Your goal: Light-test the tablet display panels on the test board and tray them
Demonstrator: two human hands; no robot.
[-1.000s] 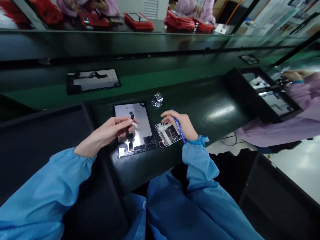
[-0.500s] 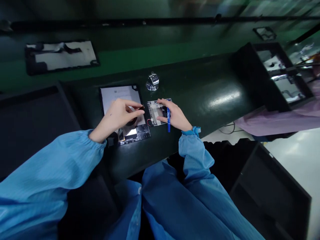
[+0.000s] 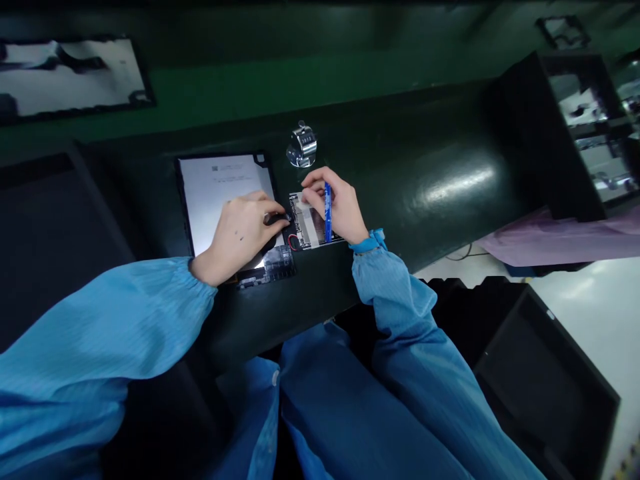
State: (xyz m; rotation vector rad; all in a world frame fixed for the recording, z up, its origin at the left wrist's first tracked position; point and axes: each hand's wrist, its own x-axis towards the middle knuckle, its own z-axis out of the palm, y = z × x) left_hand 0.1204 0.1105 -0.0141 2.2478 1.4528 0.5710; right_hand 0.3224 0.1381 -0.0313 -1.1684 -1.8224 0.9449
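Note:
My left hand (image 3: pixel 244 232) rests over the lower right of an open tablet (image 3: pixel 210 183), whose pale battery and dark circuit parts show. Its thumb and forefinger close together at the tablet's right edge; the small dark thing between them is too unclear to name. In my right hand (image 3: pixel 338 203) a blue pen (image 3: pixel 328 212) is tucked across the fingers, pointing up and down. That hand's thumb and forefinger meet above a small circuit board (image 3: pixel 306 223) with whitish tape strips and a red wire at its left corner. The board lies just right of the tablet.
A chrome hand counter (image 3: pixel 303 145) stands behind the board. Another tablet part (image 3: pixel 75 77) is at the back left. Black trays flank me, one (image 3: pixel 55 220) at left and one (image 3: pixel 545 373) at lower right. A black rack (image 3: pixel 530 133) holds more tablet parts at right.
My right hand has drawn its spread fingers together over the board's upper part, the pen still in it. My left fingertips have come down closer to the tablet's edge. The view has shifted slightly.

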